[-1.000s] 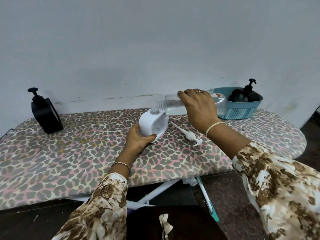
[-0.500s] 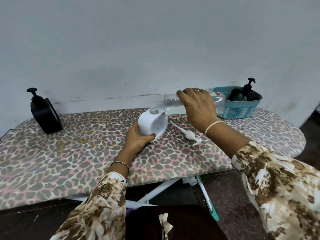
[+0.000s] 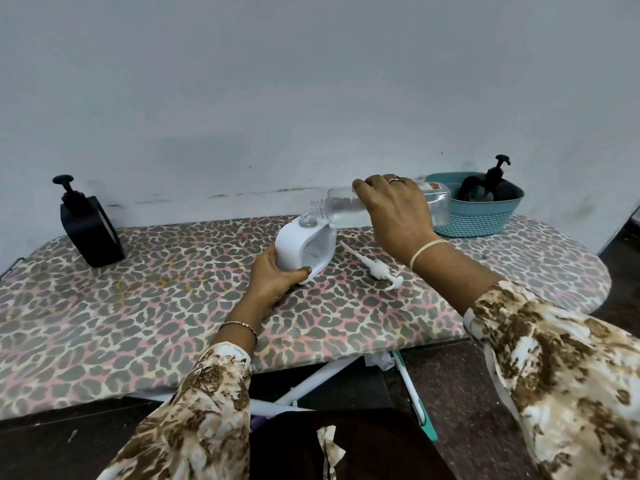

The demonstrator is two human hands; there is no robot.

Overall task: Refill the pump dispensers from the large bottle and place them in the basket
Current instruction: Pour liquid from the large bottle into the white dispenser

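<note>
A white pump dispenser [image 3: 298,249] stands in the middle of the leopard-print ironing board [image 3: 138,306], its top uncapped. My left hand [image 3: 277,277] grips its base. My right hand [image 3: 398,216] grips the large clear bottle [image 3: 343,207], held almost level with its mouth just over the dispenser's neck. The white pump head [image 3: 375,268] lies on the board to the right of the dispenser. A teal basket [image 3: 481,218] at the back right holds a black pump dispenser [image 3: 498,183]. Another black pump dispenser [image 3: 88,230] stands at the back left.
A grey wall runs right behind the board. The board's white legs [image 3: 311,379] and a teal-tipped bar [image 3: 414,403] show below its front edge, over a dark floor.
The scene has stayed almost the same: both hands keep their grips and the bottle stays tipped over the white dispenser.
</note>
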